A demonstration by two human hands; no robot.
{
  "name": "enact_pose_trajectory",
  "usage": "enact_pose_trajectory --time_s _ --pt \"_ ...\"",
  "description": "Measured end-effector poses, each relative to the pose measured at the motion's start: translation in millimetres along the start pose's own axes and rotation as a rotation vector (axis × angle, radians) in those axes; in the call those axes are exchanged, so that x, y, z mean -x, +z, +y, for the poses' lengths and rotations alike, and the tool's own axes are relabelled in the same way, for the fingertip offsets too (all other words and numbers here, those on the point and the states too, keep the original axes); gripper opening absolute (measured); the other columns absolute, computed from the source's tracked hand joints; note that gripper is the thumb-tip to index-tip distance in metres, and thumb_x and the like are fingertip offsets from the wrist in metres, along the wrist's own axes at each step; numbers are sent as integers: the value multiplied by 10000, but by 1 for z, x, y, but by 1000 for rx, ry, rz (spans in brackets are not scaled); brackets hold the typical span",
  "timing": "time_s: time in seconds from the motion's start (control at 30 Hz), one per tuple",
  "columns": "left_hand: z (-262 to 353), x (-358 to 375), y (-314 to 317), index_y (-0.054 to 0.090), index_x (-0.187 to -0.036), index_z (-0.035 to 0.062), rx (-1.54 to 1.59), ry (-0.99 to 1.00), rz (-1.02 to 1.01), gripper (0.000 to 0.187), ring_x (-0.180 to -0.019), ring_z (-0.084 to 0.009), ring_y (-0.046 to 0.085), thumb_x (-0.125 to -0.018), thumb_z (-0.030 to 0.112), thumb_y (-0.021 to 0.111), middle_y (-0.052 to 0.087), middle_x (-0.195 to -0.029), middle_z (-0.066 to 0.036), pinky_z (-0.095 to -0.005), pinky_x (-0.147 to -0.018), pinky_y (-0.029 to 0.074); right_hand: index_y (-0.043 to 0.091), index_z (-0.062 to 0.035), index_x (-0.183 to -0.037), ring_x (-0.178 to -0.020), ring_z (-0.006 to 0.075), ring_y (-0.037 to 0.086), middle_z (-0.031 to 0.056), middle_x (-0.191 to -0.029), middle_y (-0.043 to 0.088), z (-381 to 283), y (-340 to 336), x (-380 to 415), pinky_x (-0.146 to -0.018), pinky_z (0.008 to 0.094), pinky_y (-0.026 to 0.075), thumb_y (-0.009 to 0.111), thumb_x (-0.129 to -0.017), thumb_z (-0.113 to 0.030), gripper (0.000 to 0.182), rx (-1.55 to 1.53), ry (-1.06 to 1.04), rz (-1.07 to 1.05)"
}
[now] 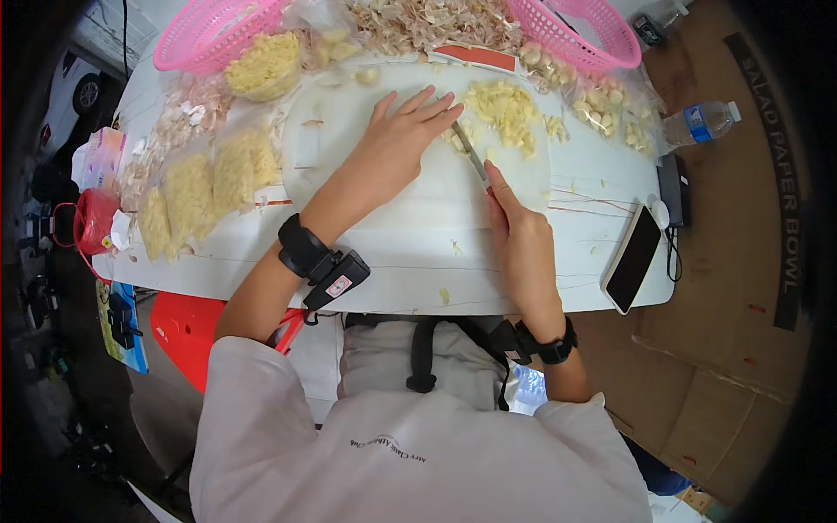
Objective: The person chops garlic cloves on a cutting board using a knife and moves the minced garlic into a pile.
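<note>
A small knife (471, 155) is gripped in my right hand (521, 228), its blade angled up and left over the white cutting board (384, 205). My left hand (392, 139) reaches across the board with its fingers stretched out and apart. Its index fingertip is right at the knife's tip, beside a few pale pieces. Just beyond the blade lies a spread of cut garlic (506, 112), pale yellow and in small pieces. Black bands with small devices circle both wrists.
Bags of chopped garlic (190, 196) lie at left, near a filled tub (264, 68). Garlic skins (436, 24) are heaped at the back between pink baskets (218, 35). Bagged peeled cloves (602, 103), a water bottle (702, 122) and a phone (632, 259) are at right.
</note>
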State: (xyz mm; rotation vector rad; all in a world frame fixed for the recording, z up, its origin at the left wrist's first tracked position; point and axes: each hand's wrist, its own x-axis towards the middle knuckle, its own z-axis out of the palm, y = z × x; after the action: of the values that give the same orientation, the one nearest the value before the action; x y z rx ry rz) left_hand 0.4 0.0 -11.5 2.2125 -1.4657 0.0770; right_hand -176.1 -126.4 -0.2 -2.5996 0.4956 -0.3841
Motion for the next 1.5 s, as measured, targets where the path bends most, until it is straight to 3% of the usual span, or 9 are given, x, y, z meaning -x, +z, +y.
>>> enact_pose_trajectory --time_s 0.27,0.43,0.57,0.97,1.03,1.17,1.23,1.33,1.5 --pt "1 -1 -5 445 -1477 127 -61 6 -40 822 -1460 -296 309 -724 -202 464 445 -1517 -85 -552 -1193 171 545 -153 -1392 -624 371 642 197 -721 654 5 1 0 -561 454 501 565 -976 -132 417 -11 -46 36" --pt "3 -4 -6 498 -1429 91 -54 73 102 729 -1444 -296 333 -747 -164 501 480 -1488 -93 -568 -1188 155 545 -136 -1397 -614 377 619 229 -727 630 1 0 2 -595 429 483 585 -965 -106 434 -210 -36 118" --pt "6 -5 -12 517 -1427 127 -43 46 125 761 -1439 -299 346 -744 -202 452 503 -1470 -76 -555 -1203 148 538 -135 -1406 -614 379 613 231 -726 627 -4 -6 2 -600 425 484 590 -963 -104 446 -193 -26 100" --pt "3 1 -8 556 -1376 70 -43 -18 11 643 -1433 -279 355 -777 -154 485 538 -1435 -96 -565 -1190 155 558 -181 -1382 -620 370 632 185 -707 641 -3 -3 0 -552 456 492 583 -969 -142 416 -10 -29 37" --pt "4 1 -11 530 -1410 96 -40 -44 -27 763 -1437 -281 355 -716 -211 456 504 -1471 -77 -543 -1204 146 556 -183 -1380 -621 367 638 173 -708 648 -1 1 -1 -540 458 495 578 -970 -138 414 14 -23 28" --pt "4 2 -10 504 -1429 94 -91 -20 -39 786 -1444 -279 345 -707 -213 458 479 -1492 -81 -541 -1204 145 560 -176 -1376 -632 370 642 178 -725 657 -1 0 0 -543 465 495 580 -968 -136 411 36 -29 20" --pt "5 3 -8 517 -1402 60 -104 10 -1 623 -1437 -278 348 -813 -135 468 520 -1446 -106 -578 -1185 147 568 -158 -1371 -651 385 641 203 -751 660 3 -1 -1 -576 463 500 583 -966 -132 406 -55 -34 15" --pt "5 0 0 517 -1399 57 -111 30 57 624 -1433 -285 352 -807 -136 476 526 -1440 -103 -585 -1183 140 569 -140 -1372 -680 402 642 233 -795 662 6 -2 -3 -620 449 502 582 -966 -119 406 -232 -53 68" --pt "7 -3 -7 538 -1378 51 -107 55 142 609 -1429 -302 356 -798 -131 496 537 -1426 -114 -601 -1178 133 560 -132 -1382 -705 408 649 248 -829 662 1 -4 -1 -646 431 501 571 -973 -106 410 -227 -32 79"
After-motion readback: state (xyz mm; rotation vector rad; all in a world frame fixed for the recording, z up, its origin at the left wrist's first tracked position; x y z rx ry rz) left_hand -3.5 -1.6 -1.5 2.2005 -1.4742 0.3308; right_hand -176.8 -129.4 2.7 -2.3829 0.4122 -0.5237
